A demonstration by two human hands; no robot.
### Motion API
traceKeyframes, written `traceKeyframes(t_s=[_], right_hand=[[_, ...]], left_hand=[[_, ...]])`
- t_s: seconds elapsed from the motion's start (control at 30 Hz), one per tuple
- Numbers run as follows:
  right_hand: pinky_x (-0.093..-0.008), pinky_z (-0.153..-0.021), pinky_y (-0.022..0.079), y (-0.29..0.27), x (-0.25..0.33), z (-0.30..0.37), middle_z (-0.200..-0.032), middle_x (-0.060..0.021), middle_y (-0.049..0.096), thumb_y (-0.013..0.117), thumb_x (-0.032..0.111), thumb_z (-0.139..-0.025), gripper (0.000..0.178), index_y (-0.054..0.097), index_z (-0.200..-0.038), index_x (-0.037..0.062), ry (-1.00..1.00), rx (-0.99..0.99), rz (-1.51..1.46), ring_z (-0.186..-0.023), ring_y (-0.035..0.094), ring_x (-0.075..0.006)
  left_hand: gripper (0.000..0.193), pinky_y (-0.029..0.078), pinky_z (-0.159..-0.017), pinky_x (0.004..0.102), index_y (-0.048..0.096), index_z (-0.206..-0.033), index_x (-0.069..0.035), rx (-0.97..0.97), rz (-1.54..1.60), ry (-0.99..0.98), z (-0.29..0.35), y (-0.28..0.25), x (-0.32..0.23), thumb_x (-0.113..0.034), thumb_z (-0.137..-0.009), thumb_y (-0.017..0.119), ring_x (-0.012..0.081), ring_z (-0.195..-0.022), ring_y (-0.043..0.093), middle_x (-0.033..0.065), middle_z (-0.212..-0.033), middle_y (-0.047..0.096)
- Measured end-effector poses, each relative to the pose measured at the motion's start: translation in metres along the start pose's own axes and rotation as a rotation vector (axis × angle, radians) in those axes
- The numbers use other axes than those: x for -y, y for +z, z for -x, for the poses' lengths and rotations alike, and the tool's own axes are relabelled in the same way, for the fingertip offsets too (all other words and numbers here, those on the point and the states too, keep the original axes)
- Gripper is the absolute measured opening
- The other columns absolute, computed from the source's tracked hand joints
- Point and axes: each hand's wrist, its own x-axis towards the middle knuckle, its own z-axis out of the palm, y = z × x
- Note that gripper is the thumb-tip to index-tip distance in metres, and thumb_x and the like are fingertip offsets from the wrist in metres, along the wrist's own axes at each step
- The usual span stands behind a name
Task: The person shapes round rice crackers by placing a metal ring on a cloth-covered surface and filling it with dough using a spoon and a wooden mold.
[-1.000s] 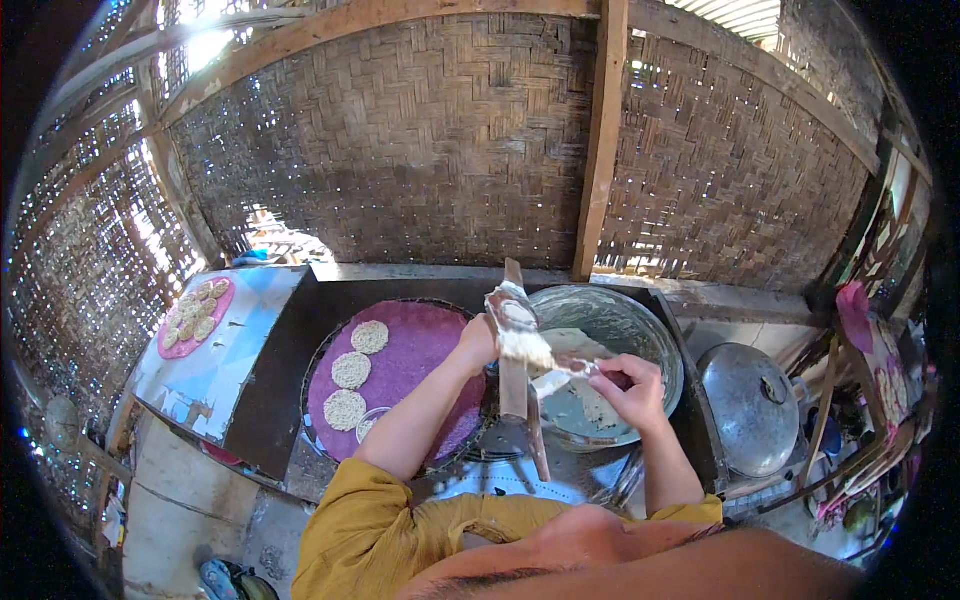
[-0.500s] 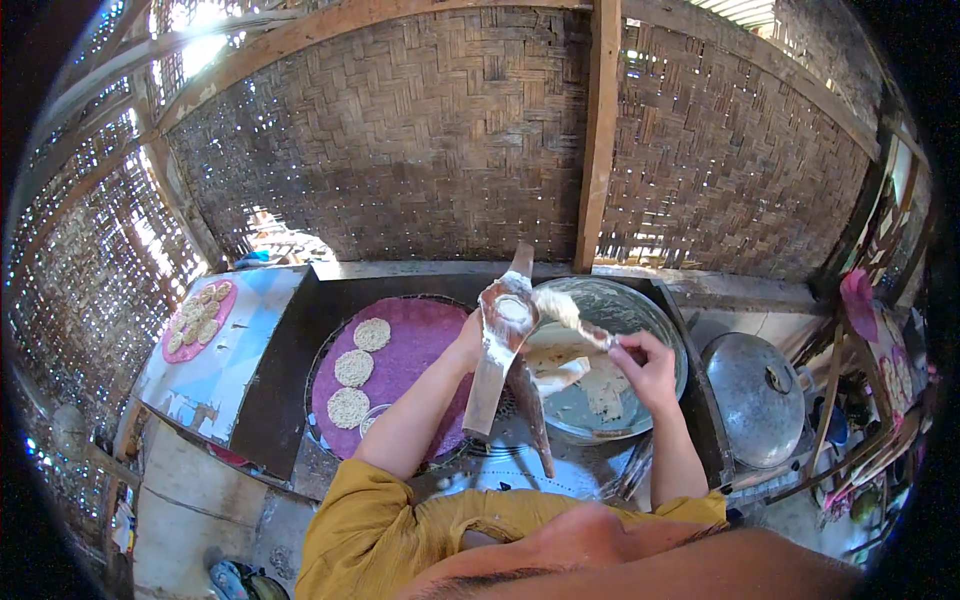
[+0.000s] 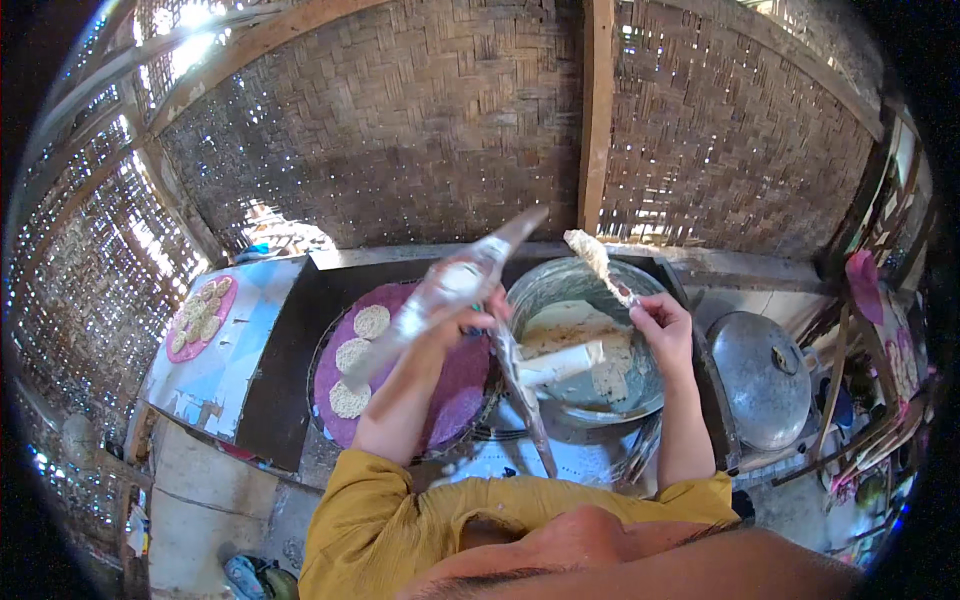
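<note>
My left hand (image 3: 484, 314) grips a wooden press (image 3: 460, 282) with long handles, smeared by motion; a white patch shows on its upper part. Its lower wooden arm (image 3: 520, 395) slants down between the tray and the basin. My right hand (image 3: 664, 325) is closed on the handle of a narrow stirring stick (image 3: 598, 264), its far end coated with pale dough. Both are held above a wide metal basin (image 3: 648, 408) with pale batter inside. To the left, a round tray lined with purple cloth (image 3: 455, 412) bears three round, pale lattice cakes (image 3: 352, 355).
Farther left, a blue-and-white tabletop (image 3: 185, 390) bears more cakes on a pink sheet (image 3: 222, 318). A lidded metal pot (image 3: 768, 385) stands right of the basin. A woven bamboo wall (image 3: 420, 140) with a wooden post (image 3: 596, 130) rises behind.
The wooden press has swung and tilted to the left, over the tray's edge. My right hand has lifted the dough-coated stick up and away from the press top.
</note>
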Motion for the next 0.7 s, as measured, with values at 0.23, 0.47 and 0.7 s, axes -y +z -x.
traceKeyframes(t_s=[0.23,0.47,0.7], right_hand=[[-0.0220,-0.061,0.046,0.046,-0.026,0.022,-0.077,-0.0027,0.064,0.074,0.012,-0.071,0.021,0.066,-0.088,0.0022,-0.028,0.271,0.054,-0.067,0.057,-0.0063],[-0.0210,-0.052,0.045,0.071,-0.008,0.018,-0.072,-0.0036,0.063,0.075,0.007,-0.067,0.019,0.066,-0.084,0.0022,-0.384,0.312,0.223,-0.061,0.057,-0.0074],[-0.0277,-0.051,0.046,0.027,-0.023,0.059,-0.067,-0.0095,0.062,0.076,0.014,-0.065,0.020,0.067,-0.079,0.0038,-0.302,0.360,0.346,-0.056,0.059,-0.0191]], left_hand=[[0.016,0.019,-0.109,0.0455,0.057,-0.070,-0.017,0.294,0.786,0.191,-0.001,-0.004,0.008,-0.026,-0.062,0.067,0.0177,-0.091,0.048,-0.0004,-0.083,0.047],[0.014,0.017,-0.109,0.0450,0.057,-0.070,-0.019,0.239,0.867,0.126,0.013,0.007,0.023,-0.029,-0.064,0.066,0.0168,-0.091,0.046,-0.0011,-0.083,0.048],[0.016,0.022,-0.107,0.0484,0.057,-0.069,-0.019,0.123,0.826,0.158,0.030,-0.007,0.020,-0.027,-0.060,0.069,0.0188,-0.088,0.049,0.0012,-0.080,0.050]])
